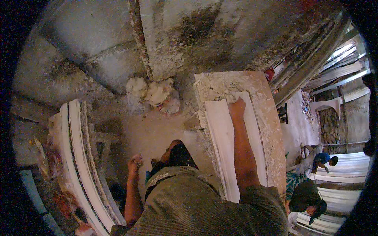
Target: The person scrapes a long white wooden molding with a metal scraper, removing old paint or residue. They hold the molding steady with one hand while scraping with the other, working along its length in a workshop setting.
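Observation:
My right arm stretches forward over a long white plaster moulding [220,129] lying on a work board [271,137]. At the far end of that moulding, my right hand [237,103] is closed around something pale, which I cannot make out. Crumbly plaster scraps [214,86] lie on the board just beyond the fingers. My left hand [136,160] hangs low by my side, away from the board, with loosely bent fingers apart and nothing visible in them.
More long white mouldings [76,133] rest on a bench at left. Pale lumpy sacks [163,94] lean against the stained wall ahead. Wooden poles [311,59] slant at far right. Two people [305,196] are at right, near pale ribbed sheets [346,169].

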A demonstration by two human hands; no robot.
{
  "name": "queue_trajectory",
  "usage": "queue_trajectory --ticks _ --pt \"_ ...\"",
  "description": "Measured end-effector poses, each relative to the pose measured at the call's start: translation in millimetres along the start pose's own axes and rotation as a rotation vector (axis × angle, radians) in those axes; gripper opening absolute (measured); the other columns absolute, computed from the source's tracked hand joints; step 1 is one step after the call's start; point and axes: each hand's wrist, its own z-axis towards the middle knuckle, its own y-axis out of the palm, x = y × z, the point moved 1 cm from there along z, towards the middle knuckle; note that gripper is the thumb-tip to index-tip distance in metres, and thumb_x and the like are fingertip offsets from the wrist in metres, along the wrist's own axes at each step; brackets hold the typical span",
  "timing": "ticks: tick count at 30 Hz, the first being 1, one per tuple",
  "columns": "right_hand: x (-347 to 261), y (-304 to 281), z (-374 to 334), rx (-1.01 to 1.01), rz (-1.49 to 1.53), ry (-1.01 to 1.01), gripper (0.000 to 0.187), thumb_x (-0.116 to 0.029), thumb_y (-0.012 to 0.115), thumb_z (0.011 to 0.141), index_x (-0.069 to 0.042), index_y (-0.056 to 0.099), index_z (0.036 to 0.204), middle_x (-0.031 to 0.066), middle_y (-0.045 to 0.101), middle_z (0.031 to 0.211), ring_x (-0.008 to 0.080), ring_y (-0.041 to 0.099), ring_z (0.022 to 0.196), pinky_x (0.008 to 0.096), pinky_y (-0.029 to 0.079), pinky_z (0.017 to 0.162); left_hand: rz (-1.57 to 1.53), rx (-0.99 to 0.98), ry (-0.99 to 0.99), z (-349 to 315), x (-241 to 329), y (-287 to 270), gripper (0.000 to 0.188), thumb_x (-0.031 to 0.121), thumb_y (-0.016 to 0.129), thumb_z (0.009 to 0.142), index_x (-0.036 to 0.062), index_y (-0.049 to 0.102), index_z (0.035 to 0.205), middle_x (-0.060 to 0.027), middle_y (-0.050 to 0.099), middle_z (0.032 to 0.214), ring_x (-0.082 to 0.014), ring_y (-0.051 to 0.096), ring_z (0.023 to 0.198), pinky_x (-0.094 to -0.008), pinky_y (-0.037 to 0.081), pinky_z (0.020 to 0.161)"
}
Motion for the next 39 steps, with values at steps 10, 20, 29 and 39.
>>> queue_trajectory --ticks 10,20,29,39 --pt "-14 49 54 -0.45 -0.46 -0.47 0.036 -0.011 0.067 0.077 0.006 0.06 0.108 0.0266 0.065 0.105 0.043 0.063 0.105 0.0501 0.051 0.089 -0.001 -0.058 0.04 -3 -2 -17 0.031 0.032 0.066 0.094 0.0078 0.067 0.112 -0.0039 0.068 0.1 -0.0145 0.061 0.084 -0.0325 0.05 0.077" --pt "97 133 134 -0.393 -0.284 -0.42 0.013 -0.008 0.059 0.081 0.0 0.059 0.091 0.0212 0.062 0.081 0.0373 0.063 0.079 0.0474 0.05 0.072 -0.03 0.045 0.011 -38 -12 -25 0.032 0.036 0.066 0.094 0.0086 0.067 0.111 -0.0049 0.068 0.102 -0.0175 0.062 0.089 -0.0341 0.049 0.08" --pt "118 205 168 -0.22 -0.418 -0.228 0.026 -0.024 0.067 0.084 -0.001 0.063 0.094 0.0192 0.067 0.091 0.0384 0.065 0.084 0.0504 0.052 0.074 0.022 0.013 0.055 -18 -6 -21 0.034 0.036 0.065 0.095 0.0075 0.066 0.112 -0.0058 0.068 0.105 -0.0192 0.062 0.093 -0.0343 0.05 0.08" --pt "-58 -54 -6 -0.48 -0.444 -0.395 0.047 -0.021 0.068 0.076 0.004 0.063 0.116 0.0233 0.061 0.126 0.04 0.058 0.115 0.0487 0.047 0.101 0.007 -0.013 -0.108 8 19 13 0.032 0.032 0.066 0.093 0.0065 0.068 0.111 -0.0071 0.068 0.104 -0.0185 0.063 0.089 -0.0346 0.051 0.077"
